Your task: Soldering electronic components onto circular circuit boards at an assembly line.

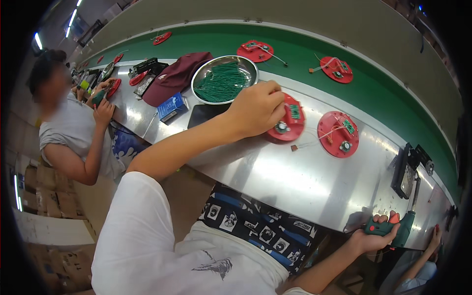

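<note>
Over the edge of a red round plate (296, 129) on the metal bench, my left hand (258, 109) is closed with its fingers curled together. Whatever is in those fingers is hidden. The plate carries a small green circuit board and a round silver part. A second red plate (327, 126), with a like board and pale wires ending in a small connector, lies just right of it. At the bench's right front edge, my right hand (374, 240) wraps around a green pistol-grip soldering gun (405, 230) with an orange-red trigger and a long metal tip pointing away.
Behind my left hand stands a metal bowl (195, 93) of short green wires. A maroon cap (173, 81) and blue box (172, 106) lie left. More red plates (337, 69) rest on the green belt (295, 55). A black tray (406, 172) stands right. Co-workers (73, 132) sit either side.
</note>
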